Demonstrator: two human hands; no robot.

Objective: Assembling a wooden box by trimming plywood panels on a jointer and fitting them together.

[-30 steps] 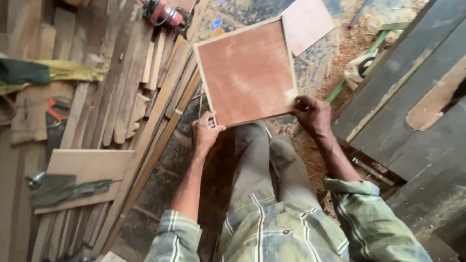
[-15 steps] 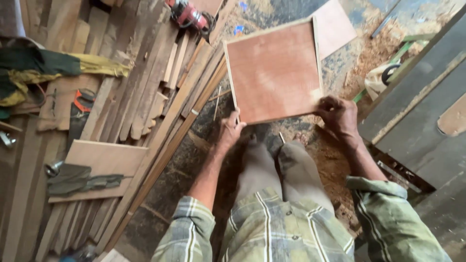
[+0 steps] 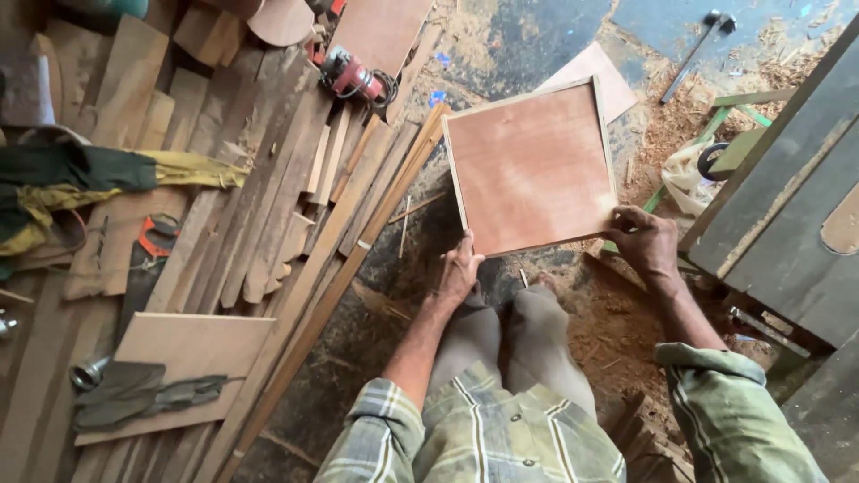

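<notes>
A square reddish-brown plywood panel (image 3: 530,167) with a pale wooden edging lies tilted above my knees (image 3: 510,322). My left hand (image 3: 459,271) grips its near left corner. My right hand (image 3: 646,241) holds its near right corner, fingers curled over the edge. Both forearms reach forward from checked green sleeves. A second thin board (image 3: 601,79) shows behind the panel's far corner.
Long wooden planks and strips (image 3: 268,224) lie piled on the left, with a red power tool (image 3: 351,77), a handsaw (image 3: 143,268), cloth (image 3: 98,179) and a flat board (image 3: 183,358). Dark grey boards (image 3: 787,215) lean at the right. Sawdust (image 3: 626,313) covers the floor.
The view has shifted, so the panel and both hands now sit further right and lower in the picture. Both hands keep their hold on the panel's near corners.
</notes>
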